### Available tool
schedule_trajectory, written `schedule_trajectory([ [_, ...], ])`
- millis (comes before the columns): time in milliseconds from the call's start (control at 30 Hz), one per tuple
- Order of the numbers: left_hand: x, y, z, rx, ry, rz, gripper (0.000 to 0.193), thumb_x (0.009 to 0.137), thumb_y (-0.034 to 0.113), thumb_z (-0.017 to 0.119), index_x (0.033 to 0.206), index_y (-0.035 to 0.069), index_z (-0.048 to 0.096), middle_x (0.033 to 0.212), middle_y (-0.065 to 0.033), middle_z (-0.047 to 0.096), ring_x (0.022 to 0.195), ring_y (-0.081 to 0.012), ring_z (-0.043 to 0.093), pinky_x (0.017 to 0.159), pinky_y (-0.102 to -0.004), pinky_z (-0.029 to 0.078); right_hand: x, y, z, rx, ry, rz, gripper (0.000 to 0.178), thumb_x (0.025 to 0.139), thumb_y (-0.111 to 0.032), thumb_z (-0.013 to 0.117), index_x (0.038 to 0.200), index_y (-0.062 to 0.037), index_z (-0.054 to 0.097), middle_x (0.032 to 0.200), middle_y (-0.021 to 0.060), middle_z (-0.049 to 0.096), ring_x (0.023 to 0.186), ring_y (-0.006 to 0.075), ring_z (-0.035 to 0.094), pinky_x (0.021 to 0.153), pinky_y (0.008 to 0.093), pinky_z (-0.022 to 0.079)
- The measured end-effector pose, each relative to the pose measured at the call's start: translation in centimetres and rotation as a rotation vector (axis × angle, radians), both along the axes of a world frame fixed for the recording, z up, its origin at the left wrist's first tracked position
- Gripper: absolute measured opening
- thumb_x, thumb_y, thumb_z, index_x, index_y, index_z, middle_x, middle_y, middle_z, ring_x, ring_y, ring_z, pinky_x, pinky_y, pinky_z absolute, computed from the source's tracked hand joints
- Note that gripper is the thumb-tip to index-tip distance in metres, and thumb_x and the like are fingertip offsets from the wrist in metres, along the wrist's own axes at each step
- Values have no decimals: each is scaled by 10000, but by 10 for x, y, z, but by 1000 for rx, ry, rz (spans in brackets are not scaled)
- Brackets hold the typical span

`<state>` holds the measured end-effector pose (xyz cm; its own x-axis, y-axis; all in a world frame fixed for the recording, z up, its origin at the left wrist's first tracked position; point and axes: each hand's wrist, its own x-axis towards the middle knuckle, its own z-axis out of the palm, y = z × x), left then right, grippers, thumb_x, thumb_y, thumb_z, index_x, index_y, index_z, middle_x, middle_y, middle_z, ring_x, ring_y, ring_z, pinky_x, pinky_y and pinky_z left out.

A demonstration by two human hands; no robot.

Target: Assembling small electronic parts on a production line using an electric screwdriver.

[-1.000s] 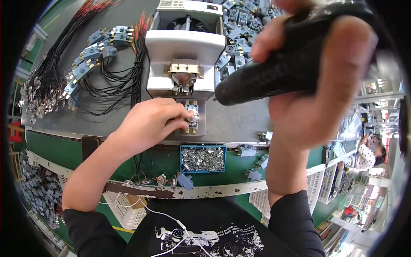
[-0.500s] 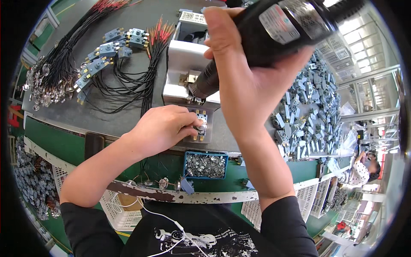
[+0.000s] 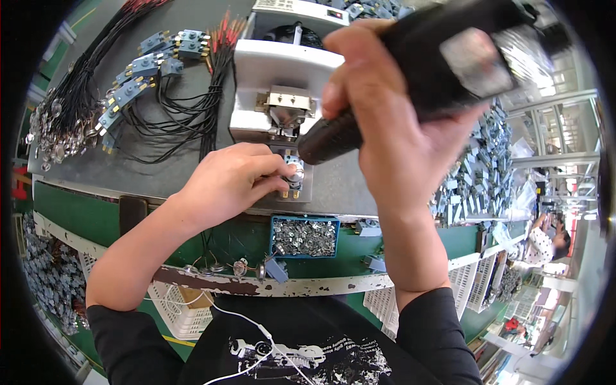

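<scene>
My left hand (image 3: 228, 183) pinches a small blue switch part (image 3: 293, 175) that sits in a metal fixture plate (image 3: 307, 189) in front of a white machine (image 3: 282, 90). My right hand (image 3: 391, 135) grips a black electric screwdriver (image 3: 443, 70), held tilted, its tip pointing down at the part just right of my left fingers. The screwdriver's bit is hidden between tool and part.
A blue tray of small metal screws (image 3: 305, 236) sits on the green bench edge (image 3: 83, 215). Black wired switches with red ends (image 3: 147, 83) lie at the left. A heap of grey-blue switches (image 3: 478, 173) fills the right. White crates (image 3: 471, 282) stand below; another person (image 3: 545, 240) is far right.
My right hand brought the screwdriver down from high at the right until its tip is at the part. My left hand stayed on the part in the fixture.
</scene>
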<state>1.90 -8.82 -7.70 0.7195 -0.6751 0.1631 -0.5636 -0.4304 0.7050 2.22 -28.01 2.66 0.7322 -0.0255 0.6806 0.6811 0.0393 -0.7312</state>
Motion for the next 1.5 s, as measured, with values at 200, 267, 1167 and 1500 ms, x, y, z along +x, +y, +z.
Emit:
schedule_trajectory([
  [200, -1, 0, 3, 16, 32, 4, 151, 914, 216, 754, 1040, 133, 749, 926, -49, 693, 898, -261, 696, 765, -389, 564, 7, -2, -9, -29, -44, -20, 138, 943, -38, 744, 997, 61, 664, 902, 117, 727, 605, 153, 671, 553, 288, 562],
  [267, -2, 0, 3, 9, 52, 8, 156, 914, 225, 754, 1040, 133, 748, 925, -50, 690, 896, -263, 694, 763, -390, 563, 7, -1, -9, -34, -60, -23, 142, 942, -41, 747, 994, 62, 664, 903, 119, 727, 603, 150, 670, 553, 288, 562],
  [1167, -6, 2, -6, 10, -95, -16, 162, 901, 220, 753, 1023, 118, 724, 875, -78, 654, 871, -294, 672, 731, -422, 546, 6, 17, -28, -50, 45, 53, 274, 906, 57, 742, 1147, 78, 615, 925, 117, 726, 619, 115, 658, 556, 252, 559],
  [1500, -40, -28, 15, 59, -478, -102, 149, 793, 176, 708, 929, 124, 675, 942, -33, 628, 947, -185, 631, 812, -351, 473, 0, -44, -28, -96, 67, -43, 418, 929, 31, 725, 1306, 70, 550, 933, 124, 726, 610, 119, 656, 557, 267, 559],
])
